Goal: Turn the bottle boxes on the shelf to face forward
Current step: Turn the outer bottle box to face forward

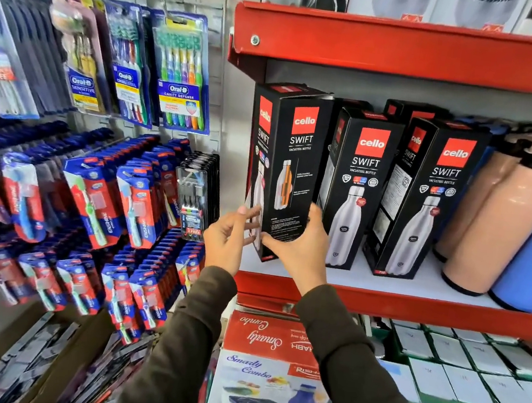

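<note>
Left box (286, 170) of three on white shelf (414, 284), at left end, just beside mid box (357, 191); right box (430, 200) next over. Mid and right show bottle-picture panel forward. Left box shows cutaway panel forward, bottle-picture panel on its left side, so probably needs a quarter turn. Base edge near front lip; looks slightly tipped or lifted, can't confirm. Right hand (299, 248) clamped on lower front of box, thumb across front, fingers round right edge. Left hand (232, 240) open, fingers spread, tips at lower left edge, touching or just off, can't tell. To do well: bring left hand into firm contact low on left side, rotate about vertical axis with base kept flat on shelf. Low grip on tall box, so watch top swinging into mid box or red shelf (408, 48) above. Pull slightly forward first for clearance from mid box, then square front edge flush with the other two. Tan bottles (501, 215) well clear, no risk.
</note>
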The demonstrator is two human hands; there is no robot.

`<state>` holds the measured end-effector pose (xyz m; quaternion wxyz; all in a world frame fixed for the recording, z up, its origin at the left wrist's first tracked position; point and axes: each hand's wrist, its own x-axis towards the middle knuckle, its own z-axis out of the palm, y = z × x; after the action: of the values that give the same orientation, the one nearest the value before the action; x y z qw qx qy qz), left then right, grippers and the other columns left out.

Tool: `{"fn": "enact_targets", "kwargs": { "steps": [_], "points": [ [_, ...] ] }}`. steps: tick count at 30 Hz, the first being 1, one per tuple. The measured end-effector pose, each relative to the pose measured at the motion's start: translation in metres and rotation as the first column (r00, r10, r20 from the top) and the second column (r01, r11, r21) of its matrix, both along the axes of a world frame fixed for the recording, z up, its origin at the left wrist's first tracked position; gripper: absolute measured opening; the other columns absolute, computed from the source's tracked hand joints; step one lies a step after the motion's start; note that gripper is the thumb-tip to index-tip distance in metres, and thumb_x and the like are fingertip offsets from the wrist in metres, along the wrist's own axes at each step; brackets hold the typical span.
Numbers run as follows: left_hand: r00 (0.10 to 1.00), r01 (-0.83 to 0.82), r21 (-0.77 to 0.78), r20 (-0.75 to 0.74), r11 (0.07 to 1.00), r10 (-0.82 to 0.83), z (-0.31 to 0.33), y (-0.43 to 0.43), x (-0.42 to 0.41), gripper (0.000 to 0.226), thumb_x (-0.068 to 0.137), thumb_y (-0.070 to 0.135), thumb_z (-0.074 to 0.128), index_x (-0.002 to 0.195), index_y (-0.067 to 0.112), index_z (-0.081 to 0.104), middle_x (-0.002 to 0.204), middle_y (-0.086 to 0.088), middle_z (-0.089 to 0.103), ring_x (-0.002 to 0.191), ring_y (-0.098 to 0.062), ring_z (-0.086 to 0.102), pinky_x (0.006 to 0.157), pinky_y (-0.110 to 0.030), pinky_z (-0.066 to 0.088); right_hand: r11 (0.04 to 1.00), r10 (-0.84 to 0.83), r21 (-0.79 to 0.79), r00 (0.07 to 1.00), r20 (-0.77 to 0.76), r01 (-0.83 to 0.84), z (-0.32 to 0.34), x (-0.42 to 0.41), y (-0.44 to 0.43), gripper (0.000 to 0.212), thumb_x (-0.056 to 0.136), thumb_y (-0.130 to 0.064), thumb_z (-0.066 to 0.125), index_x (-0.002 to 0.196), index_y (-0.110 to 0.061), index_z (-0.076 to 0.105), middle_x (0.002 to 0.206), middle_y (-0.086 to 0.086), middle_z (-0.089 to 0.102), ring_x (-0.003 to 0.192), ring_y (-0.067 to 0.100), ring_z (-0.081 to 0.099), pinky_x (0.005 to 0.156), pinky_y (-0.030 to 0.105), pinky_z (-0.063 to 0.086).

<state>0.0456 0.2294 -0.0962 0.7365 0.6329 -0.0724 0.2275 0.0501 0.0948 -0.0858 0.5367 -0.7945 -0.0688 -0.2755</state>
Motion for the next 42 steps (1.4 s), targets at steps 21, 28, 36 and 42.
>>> {"fn": "enact_targets", "kwargs": {
  "steps": [21,28,36,42],
  "points": [
    [0.997,0.061,0.212,-0.051,0.975,-0.052,-0.006,0.028,0.025,0.035,0.095,0.035,0.053,0.129,0.027,0.056,0.13,0.0,0.063,0.123,-0.016,0.058,0.108,-0.045,0.046,0.983,0.177,-0.041,0.981,-0.075,-0.181,-0.006,0.004,0.0,0.079,0.086,-0.004,0.062,0.155,-0.02,0.028,0.132,-0.022,0.05,0.116,-0.022,0.049,0.104,0.018,0.045],
    [0.999,-0.006,0.295,-0.038,0.956,0.018,-0.016,0.02,0.028,0.034,0.093,0.033,0.05,0.125,0.024,0.055,0.125,-0.001,0.064,0.118,-0.02,0.06,0.103,-0.045,0.05,0.988,0.13,-0.064,0.984,-0.122,-0.139,-0.008,0.004,0.0,0.071,0.093,0.006,0.049,0.153,-0.025,0.029,0.136,-0.004,0.054,0.121,-0.007,0.051,0.109,0.028,0.043],
    [0.996,-0.045,0.324,-0.063,0.945,0.069,-0.012,0.003,0.028,0.03,0.099,0.011,0.046,0.129,0.013,0.051,0.119,0.005,0.059,0.104,-0.009,0.057,0.076,0.003,0.041,0.988,0.014,-0.151,0.984,-0.178,-0.041,-0.009,0.01,-0.001,0.072,0.091,0.009,0.044,0.155,-0.021,0.026,0.14,0.016,0.056,0.129,0.029,0.055,0.104,0.018,0.034],
    [0.992,-0.053,0.342,-0.087,0.938,0.087,-0.01,0.001,0.03,0.032,0.099,0.011,0.045,0.131,0.012,0.05,0.121,0.004,0.057,0.101,-0.006,0.055,0.078,0.002,0.041,0.987,-0.027,-0.164,0.987,-0.156,0.001,-0.009,0.012,0.001,0.07,0.091,0.009,0.044,0.153,-0.019,0.03,0.135,0.015,0.061,0.124,0.028,0.059,0.104,0.02,0.037]
  ]
}}
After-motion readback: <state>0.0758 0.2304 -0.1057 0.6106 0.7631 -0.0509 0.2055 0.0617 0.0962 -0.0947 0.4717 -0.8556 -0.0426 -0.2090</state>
